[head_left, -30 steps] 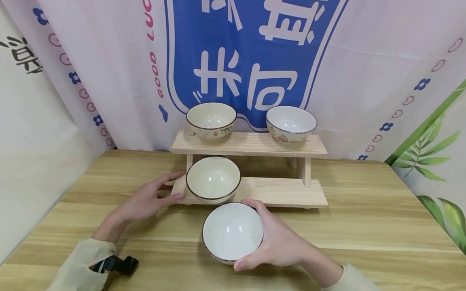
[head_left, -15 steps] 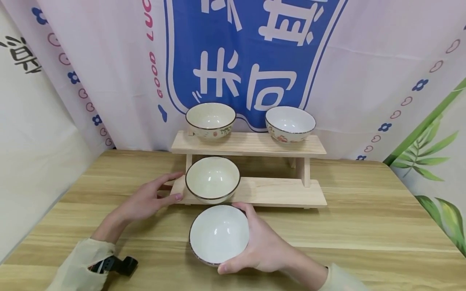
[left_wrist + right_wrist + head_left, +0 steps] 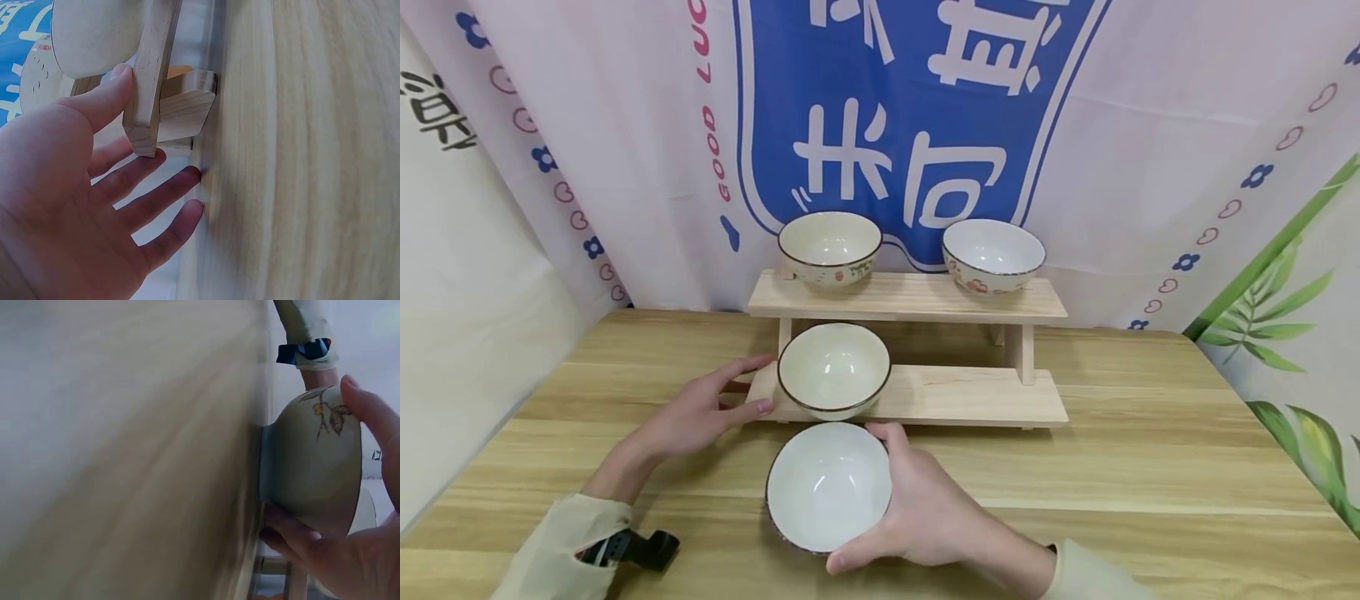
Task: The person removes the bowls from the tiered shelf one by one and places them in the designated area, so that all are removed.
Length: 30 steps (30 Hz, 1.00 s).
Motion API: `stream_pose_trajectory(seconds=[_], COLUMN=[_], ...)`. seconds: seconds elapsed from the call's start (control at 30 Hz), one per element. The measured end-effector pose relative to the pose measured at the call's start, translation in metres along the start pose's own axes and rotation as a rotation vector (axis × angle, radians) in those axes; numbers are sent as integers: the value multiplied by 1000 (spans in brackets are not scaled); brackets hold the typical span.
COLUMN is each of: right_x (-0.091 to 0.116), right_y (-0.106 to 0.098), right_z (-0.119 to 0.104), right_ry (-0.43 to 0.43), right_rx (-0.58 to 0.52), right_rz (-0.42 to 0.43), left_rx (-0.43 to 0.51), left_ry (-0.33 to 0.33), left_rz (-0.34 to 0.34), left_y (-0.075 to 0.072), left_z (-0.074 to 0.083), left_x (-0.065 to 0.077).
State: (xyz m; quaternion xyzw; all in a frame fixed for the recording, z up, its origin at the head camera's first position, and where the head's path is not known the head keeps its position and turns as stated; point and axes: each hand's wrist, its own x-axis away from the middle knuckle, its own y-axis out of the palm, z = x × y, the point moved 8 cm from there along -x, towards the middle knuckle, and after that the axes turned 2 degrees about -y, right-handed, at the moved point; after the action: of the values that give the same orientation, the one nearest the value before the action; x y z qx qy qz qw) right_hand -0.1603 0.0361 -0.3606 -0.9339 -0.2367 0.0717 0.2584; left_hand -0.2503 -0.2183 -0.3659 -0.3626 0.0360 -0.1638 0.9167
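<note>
My right hand [image 3: 917, 508] grips a white-lined bowl [image 3: 820, 492] by its right side, thumb at the near rim. In the right wrist view the bowl [image 3: 312, 456] shows a branch pattern outside, fingers low by its foot; whether the foot touches the tabletop I cannot tell. My left hand [image 3: 696, 412] is at the left end of a two-tier wooden stand [image 3: 970, 396]. In the left wrist view its thumb [image 3: 115, 87] touches the lower board [image 3: 150, 81], the other fingers spread and nearly straight. A cream bowl [image 3: 835, 371] sits on that board's left part.
On the upper board [image 3: 910, 300] a cream bowl [image 3: 830, 250] stands at left and a white-lined bowl [image 3: 994, 257] at right. A printed curtain [image 3: 655, 167] hangs behind the wooden table [image 3: 1150, 467]. A black device [image 3: 651, 550] is strapped to the left wrist.
The right hand has moved left with its bowl, now in front of the cream bowl on the lower board. The left hand has stayed at the stand's left end.
</note>
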Motion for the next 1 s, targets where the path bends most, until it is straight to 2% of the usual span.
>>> stream_pose_trajectory(seconds=[0.27, 0.43, 0.5, 0.67, 1.0], right_x=[-3, 0, 1, 3, 0], right_y=[2, -3, -4, -15, -42], right_z=[-4, -1, 1, 7, 3], right_ry=[15, 7, 9, 22, 16], right_rx=[69, 30, -25, -108, -74], right_rz=[1, -30, -40, -37, 21], left_rx=[-4, -5, -4, -12, -31], left_ry=[-3, -3, -1, 9, -13], left_rz=[6, 3, 0, 6, 18], left_y=[-1, -1, -1, 2, 0], left_z=[0, -1, -1, -3, -5], left_x=[0, -1, 0, -3, -1])
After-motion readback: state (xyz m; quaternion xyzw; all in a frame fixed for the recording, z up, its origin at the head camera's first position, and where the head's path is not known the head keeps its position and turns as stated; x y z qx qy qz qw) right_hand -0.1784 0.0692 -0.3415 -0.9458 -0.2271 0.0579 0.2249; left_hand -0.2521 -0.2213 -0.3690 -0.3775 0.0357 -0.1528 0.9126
